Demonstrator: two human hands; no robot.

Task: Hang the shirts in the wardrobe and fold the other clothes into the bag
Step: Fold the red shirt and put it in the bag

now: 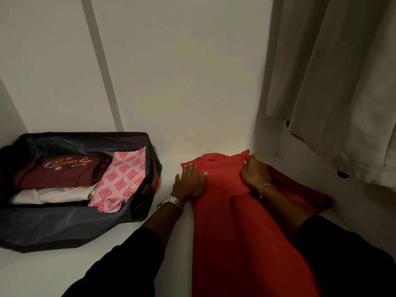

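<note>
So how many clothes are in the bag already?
3 that I can see in the bag: a maroon printed top at the back left, a white garment in front of it, and a pink patterned cloth on the right. More may be hidden underneath.

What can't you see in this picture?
Head view only:
- Red garment: its near end is cut off by the bottom edge, and both arms cover parts.
- Bag: whatever lies under the maroon top, white cloth and pink patterned cloth.
- Hanging white fabric: cut off by the top and right edges.
</note>
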